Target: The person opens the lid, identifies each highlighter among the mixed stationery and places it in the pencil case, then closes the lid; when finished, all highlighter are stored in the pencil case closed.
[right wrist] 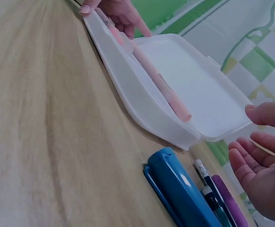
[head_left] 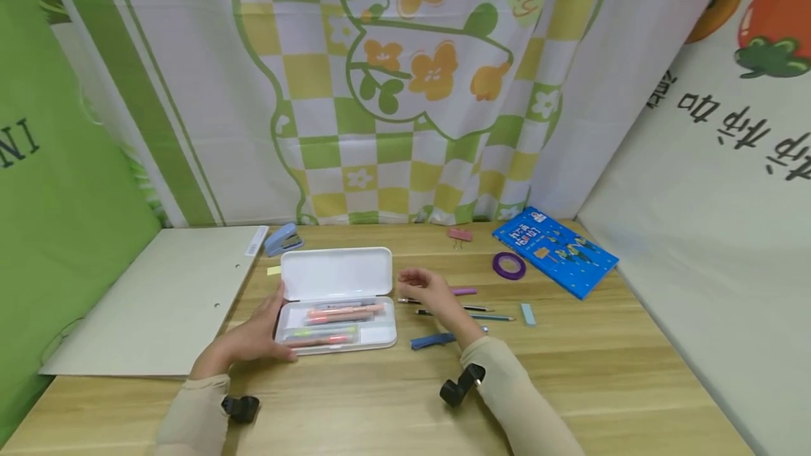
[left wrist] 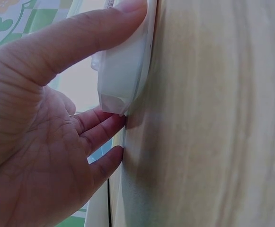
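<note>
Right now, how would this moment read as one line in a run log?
left hand: holds open pencil case | right hand: open, above pens | case: pens inside, lid up

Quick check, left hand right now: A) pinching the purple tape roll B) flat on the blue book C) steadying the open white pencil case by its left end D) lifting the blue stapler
C: the left hand holds the left end of the open white pencil case, thumb on its front rim, fingers behind; the right hand hovers open over the loose pens beside it.
</note>
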Available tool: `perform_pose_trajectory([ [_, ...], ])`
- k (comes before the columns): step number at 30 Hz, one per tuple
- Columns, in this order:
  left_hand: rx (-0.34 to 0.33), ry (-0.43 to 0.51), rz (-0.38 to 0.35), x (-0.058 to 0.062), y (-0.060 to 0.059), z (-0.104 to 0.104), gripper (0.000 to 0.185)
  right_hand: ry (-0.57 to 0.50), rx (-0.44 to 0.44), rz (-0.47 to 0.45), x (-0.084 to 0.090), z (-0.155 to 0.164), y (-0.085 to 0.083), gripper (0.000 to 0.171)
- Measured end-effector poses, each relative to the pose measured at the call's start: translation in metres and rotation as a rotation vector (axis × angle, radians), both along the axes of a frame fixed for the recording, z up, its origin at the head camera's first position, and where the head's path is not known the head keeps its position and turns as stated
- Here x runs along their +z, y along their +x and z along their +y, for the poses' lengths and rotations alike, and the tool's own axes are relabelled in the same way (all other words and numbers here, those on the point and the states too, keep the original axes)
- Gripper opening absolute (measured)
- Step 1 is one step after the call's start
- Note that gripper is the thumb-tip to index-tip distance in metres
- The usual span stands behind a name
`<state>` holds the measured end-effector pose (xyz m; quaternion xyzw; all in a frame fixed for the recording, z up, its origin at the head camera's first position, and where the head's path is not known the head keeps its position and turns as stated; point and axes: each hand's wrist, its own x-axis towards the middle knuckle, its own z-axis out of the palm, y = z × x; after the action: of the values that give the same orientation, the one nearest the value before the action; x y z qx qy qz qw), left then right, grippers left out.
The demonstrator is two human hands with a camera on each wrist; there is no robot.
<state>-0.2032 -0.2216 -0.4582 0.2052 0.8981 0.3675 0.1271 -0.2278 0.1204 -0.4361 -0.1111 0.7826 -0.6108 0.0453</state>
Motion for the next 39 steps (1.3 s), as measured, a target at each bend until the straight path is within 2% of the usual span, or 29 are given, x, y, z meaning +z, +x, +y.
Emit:
perform_pose_trajectory([
  [5,-0.015,0.024,0.004,-0.001,-0.002,0.004,0.135,-0.095,0.009,-0.052,-0.021,0.000,-0.017,0.052],
  [9,-0.039,0.093,0.059,-0.004,-0.005,0.007,0.134,-0.150,0.030,-0.063,-0.025,-0.004,-0.021,0.058],
  [13,-0.038,0.164,0.072,-0.007,-0.008,0.010,0.131,-0.182,0.026,-0.064,-0.018,-0.005,-0.015,0.054],
  [15,-0.014,0.164,0.051,-0.007,-0.008,0.010,0.134,-0.205,0.019,-0.081,-0.013,-0.005,-0.010,0.051],
  [20,0.043,0.132,-0.006,-0.005,-0.007,0.011,0.141,-0.285,0.006,-0.125,-0.016,-0.004,0.000,0.038],
  [23,0.066,0.104,-0.043,-0.003,-0.004,0.008,0.142,-0.204,0.039,-0.100,-0.022,-0.004,0.007,0.032],
  [26,0.072,0.121,-0.117,-0.002,0.000,0.002,0.140,-0.069,0.140,-0.030,-0.023,-0.003,0.014,0.029],
  [30,0.018,0.151,-0.159,0.000,0.002,-0.005,0.125,0.022,0.304,0.016,-0.023,-0.003,0.019,0.048],
  [34,-0.026,0.080,-0.140,0.006,0.002,-0.011,0.104,0.163,0.377,0.028,-0.020,-0.005,0.023,0.070],
  [39,-0.041,0.011,-0.111,0.008,0.002,-0.014,0.096,0.376,0.384,0.122,-0.017,-0.008,0.027,0.077],
])
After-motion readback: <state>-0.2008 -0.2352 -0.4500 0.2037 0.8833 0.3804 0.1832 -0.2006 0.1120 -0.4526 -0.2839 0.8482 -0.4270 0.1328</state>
